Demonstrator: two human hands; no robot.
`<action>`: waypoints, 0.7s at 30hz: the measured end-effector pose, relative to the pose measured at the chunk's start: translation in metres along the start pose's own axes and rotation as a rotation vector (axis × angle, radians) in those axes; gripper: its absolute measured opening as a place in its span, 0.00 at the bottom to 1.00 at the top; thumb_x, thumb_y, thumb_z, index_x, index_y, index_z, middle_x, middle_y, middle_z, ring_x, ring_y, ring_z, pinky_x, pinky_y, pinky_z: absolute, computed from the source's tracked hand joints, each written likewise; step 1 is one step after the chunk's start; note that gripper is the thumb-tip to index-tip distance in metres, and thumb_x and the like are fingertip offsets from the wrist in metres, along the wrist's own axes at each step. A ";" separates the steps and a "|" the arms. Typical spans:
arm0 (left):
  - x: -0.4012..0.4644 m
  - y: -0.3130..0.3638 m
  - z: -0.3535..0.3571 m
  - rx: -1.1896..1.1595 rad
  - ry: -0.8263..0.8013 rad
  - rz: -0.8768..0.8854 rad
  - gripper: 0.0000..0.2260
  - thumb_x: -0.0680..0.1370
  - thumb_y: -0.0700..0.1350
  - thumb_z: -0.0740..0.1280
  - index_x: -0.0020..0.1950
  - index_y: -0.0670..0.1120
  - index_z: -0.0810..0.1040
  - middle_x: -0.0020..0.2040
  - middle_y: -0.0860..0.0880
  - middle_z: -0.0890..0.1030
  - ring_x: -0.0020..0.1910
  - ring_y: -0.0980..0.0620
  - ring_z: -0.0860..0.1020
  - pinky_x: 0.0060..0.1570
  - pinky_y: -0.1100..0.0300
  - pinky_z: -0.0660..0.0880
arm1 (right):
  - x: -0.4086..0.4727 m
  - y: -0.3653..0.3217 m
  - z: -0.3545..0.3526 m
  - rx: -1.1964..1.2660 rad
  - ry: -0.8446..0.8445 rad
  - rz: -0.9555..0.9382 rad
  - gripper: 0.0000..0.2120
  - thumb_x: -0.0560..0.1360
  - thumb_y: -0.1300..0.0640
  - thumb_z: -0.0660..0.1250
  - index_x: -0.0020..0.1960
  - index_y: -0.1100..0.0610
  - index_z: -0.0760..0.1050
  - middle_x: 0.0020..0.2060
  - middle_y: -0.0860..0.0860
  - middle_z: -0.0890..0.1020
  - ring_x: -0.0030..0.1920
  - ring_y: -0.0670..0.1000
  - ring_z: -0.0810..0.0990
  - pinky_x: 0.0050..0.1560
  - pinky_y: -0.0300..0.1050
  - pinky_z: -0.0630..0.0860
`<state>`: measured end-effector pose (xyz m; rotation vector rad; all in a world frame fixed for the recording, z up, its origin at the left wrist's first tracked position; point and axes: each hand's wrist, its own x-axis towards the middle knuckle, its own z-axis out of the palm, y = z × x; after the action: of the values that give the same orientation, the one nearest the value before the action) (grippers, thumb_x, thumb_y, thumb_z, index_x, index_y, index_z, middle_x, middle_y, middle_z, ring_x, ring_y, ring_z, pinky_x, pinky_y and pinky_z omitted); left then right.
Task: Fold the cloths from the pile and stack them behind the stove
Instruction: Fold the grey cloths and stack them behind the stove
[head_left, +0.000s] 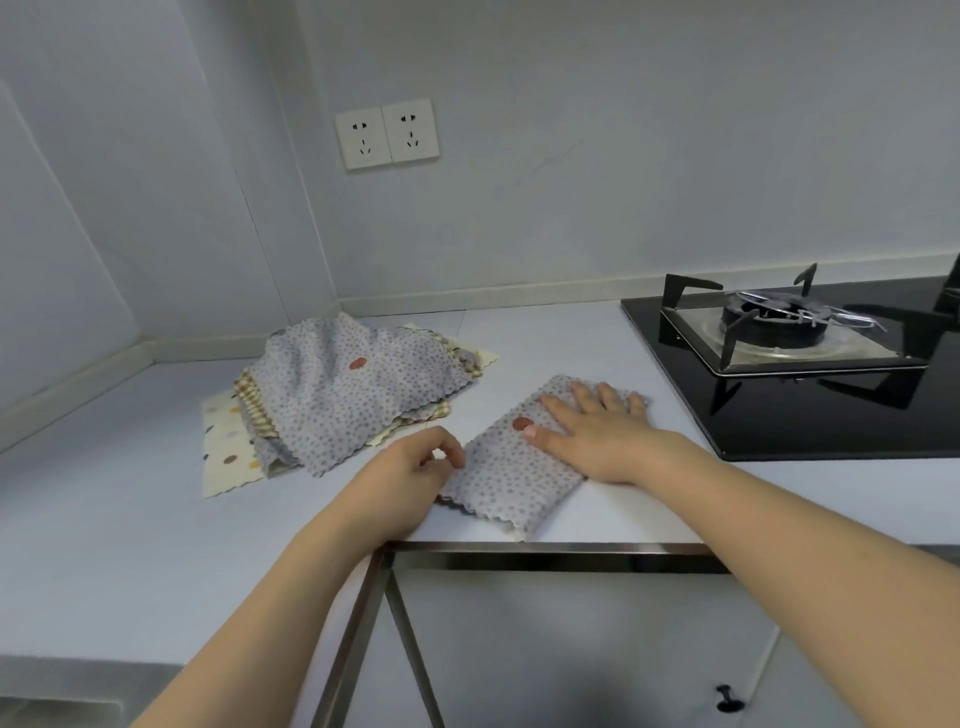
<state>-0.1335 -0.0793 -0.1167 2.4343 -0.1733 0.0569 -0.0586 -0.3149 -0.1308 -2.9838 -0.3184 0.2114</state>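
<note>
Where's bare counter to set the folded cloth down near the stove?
Bare counter runs between the pile and the stove, back to the wall. A narrow strip behind the stove also looks free. It is crowded in front, where the folded cloth lies under the right hand, with the left hand at its edge.

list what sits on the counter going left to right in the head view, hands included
pile of cloths → left hand, pinching the folded cloth's left edge → folded cloth → right hand, pressing flat on it → stove
</note>
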 end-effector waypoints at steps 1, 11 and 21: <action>-0.001 -0.001 -0.003 -0.029 -0.029 -0.012 0.10 0.81 0.44 0.60 0.45 0.56 0.78 0.33 0.50 0.72 0.31 0.51 0.68 0.34 0.58 0.66 | -0.001 -0.001 0.001 0.008 0.013 0.006 0.40 0.72 0.25 0.39 0.78 0.42 0.41 0.78 0.52 0.41 0.77 0.59 0.39 0.73 0.65 0.36; -0.014 -0.006 -0.029 -0.110 -0.246 -0.007 0.18 0.73 0.34 0.66 0.51 0.57 0.82 0.32 0.49 0.69 0.32 0.51 0.67 0.34 0.60 0.64 | -0.100 -0.037 0.026 0.140 0.423 -0.539 0.21 0.72 0.39 0.61 0.59 0.51 0.73 0.55 0.45 0.74 0.56 0.46 0.70 0.61 0.43 0.69; -0.035 0.007 -0.025 -0.304 -0.060 0.071 0.04 0.77 0.46 0.69 0.48 0.46 0.82 0.49 0.51 0.82 0.49 0.55 0.79 0.53 0.61 0.72 | -0.123 -0.032 0.016 0.467 0.469 -0.390 0.10 0.79 0.49 0.62 0.40 0.49 0.68 0.29 0.44 0.70 0.33 0.44 0.69 0.36 0.44 0.67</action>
<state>-0.1689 -0.0642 -0.0964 2.1272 -0.2747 -0.0104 -0.1864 -0.3087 -0.1270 -2.3558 -0.6691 -0.3940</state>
